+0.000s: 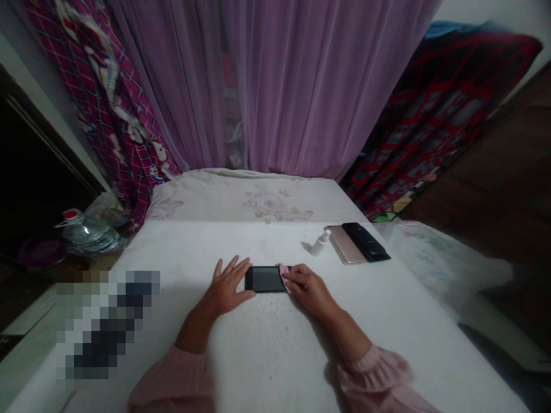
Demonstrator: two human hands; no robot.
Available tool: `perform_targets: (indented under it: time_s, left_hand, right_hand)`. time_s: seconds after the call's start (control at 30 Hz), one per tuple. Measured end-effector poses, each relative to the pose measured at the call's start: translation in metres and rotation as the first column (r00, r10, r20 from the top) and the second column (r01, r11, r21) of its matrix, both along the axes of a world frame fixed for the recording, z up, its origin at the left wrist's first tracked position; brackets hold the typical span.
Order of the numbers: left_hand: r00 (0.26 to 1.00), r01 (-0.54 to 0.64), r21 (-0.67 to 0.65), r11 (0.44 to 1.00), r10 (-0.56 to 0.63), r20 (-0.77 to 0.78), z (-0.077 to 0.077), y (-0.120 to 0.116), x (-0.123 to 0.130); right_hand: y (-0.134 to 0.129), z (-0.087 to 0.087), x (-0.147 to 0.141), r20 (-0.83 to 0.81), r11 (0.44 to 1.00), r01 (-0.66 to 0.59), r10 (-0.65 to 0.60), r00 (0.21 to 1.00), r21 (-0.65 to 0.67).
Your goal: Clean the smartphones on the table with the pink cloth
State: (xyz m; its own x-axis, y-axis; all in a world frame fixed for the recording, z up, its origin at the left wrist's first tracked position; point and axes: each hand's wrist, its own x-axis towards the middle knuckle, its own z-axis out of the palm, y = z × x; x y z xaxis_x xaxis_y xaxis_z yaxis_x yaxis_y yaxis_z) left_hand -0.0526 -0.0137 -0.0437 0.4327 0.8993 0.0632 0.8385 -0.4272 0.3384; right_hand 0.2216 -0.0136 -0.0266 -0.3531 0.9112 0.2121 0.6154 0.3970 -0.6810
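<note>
A big see-through purple curtain [301,86] hangs at the back, & a long flat white table [413,350] sits in front of it. A small black phone [264,279] lies flat near the table's middle, screen up. The left hand [226,287] has an open grip, fingers spread, pressing on the phone's left end, prob to stop it sliding. The right hand [307,289] pinches a small pink cloth [283,275] w/ its grip, holding it on the phone's right end. Just past them lie a little white spray bottle [321,244], a flat gold phone [344,245] & a flat black phone [365,241]. The table's side edges are well away, so the hands have room to move.
</note>
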Motion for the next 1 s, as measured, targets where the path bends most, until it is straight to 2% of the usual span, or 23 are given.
perform_targets:
  time_s: [0.13, 0.23, 0.33, 0.43, 0.5, 0.6, 0.77, 1.0]
  left_hand:
    - [1.000, -0.001, 0.021, 1.000, 0.001, -0.002, -0.004, 0.001, -0.001]
    - [1.000, -0.012, 0.073, 0.997, 0.013, -0.007, -0.009, 0.001, -0.001]
    - [1.000, -0.020, 0.101, 0.995, 0.021, -0.016, -0.009, 0.000, 0.000]
    - [0.999, -0.022, 0.080, 0.997, 0.025, -0.033, -0.005, 0.000, 0.001]
    - [0.999, -0.013, 0.043, 0.999, 0.015, -0.046, -0.002, 0.002, 0.000]
    - [0.998, -0.001, -0.006, 1.000, 0.000, -0.056, 0.000, 0.006, -0.001]
    - [0.997, -0.017, -0.076, 0.997, 0.010, -0.080, 0.004, 0.010, -0.002]
    - [0.995, -0.022, -0.103, 0.994, 0.012, -0.095, 0.010, 0.010, 0.003]
  right_hand:
    - [0.025, -0.008, -0.002, -0.004, 0.997, 0.043, -0.043, 0.999, 0.067]
    - [0.027, -0.010, -0.003, -0.017, 0.987, 0.032, -0.030, 0.999, 0.158]
    - [0.016, -0.009, 0.002, -0.020, 0.976, -0.066, 0.072, 0.997, 0.208]
    - [0.006, -0.005, 0.012, -0.004, 0.964, -0.169, 0.174, 0.985, 0.203]
    - [0.007, -0.003, 0.016, 0.002, 0.966, -0.190, 0.192, 0.981, 0.177]
    - [0.019, -0.003, 0.013, 0.006, 0.976, -0.171, 0.171, 0.985, 0.137]
    - [0.038, -0.006, -0.002, 0.004, 0.982, -0.104, 0.105, 0.994, 0.161]
    - [0.039, -0.007, -0.004, 0.039, 0.968, -0.093, 0.086, 0.996, 0.231]
